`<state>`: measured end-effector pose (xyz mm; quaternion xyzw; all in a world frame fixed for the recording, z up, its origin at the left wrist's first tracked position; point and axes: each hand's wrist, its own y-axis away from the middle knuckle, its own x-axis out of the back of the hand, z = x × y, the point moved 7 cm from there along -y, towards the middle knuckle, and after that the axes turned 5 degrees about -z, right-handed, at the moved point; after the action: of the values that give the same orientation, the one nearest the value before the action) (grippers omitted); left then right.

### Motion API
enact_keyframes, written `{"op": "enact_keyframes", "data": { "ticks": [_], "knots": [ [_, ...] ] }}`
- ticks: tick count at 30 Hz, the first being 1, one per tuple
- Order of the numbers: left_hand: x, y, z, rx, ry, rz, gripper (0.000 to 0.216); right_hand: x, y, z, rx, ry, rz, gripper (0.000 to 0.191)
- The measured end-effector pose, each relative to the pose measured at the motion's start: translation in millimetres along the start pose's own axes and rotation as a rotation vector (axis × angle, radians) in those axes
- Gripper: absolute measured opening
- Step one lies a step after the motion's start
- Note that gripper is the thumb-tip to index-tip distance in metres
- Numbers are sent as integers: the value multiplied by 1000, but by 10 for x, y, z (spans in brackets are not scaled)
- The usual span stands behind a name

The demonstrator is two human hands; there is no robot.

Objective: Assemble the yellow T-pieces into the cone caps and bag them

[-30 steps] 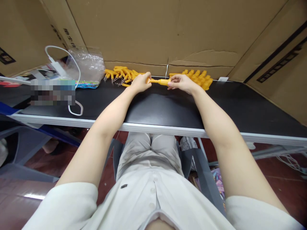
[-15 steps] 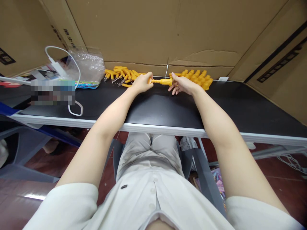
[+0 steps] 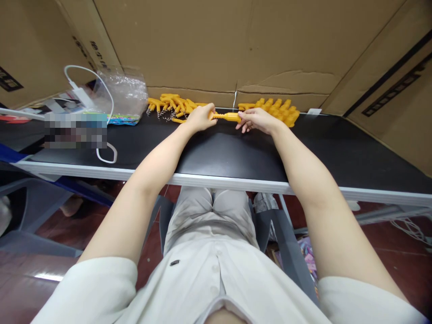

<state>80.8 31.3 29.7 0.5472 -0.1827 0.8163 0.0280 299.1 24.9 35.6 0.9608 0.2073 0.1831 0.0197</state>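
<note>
My left hand (image 3: 202,117) is closed round the handle end of a yellow corkscrew, whose handle is mostly hidden by the fingers. A ridged yellow plastic sleeve (image 3: 231,117) extends from it to the right, level above the black table. Thumb and fingertips of my right hand (image 3: 254,120) pinch the wide far end of this sleeve; the other fingers hang loosely below. Behind my left hand lies a pile of yellow corkscrews (image 3: 172,103) with T-shaped handles and bare metal spirals. A cluster of yellow plastic sleeves (image 3: 280,110) lies behind my right hand.
The black tabletop (image 3: 232,153) has a metal front edge (image 3: 229,181). Cardboard walls (image 3: 202,49) close off the back and sides. To the left lie a clear plastic bag (image 3: 124,92), a white cable (image 3: 110,96) and colourful packets (image 3: 124,119).
The fingers of my right hand have closed from a loose, spread pose onto the end of the yellow sleeve. My left hand has barely moved.
</note>
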Motion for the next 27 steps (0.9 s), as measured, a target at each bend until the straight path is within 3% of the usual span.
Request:
{"op": "enact_keyframes", "data": {
  "ticks": [9,27],
  "knots": [
    [1,-2,0,-13,23,7,47,-15,-18,9,30,14,-2,34],
    [22,45,57,7,9,3,44,-100,9,11,-59,-1,8,44]
  ]
}}
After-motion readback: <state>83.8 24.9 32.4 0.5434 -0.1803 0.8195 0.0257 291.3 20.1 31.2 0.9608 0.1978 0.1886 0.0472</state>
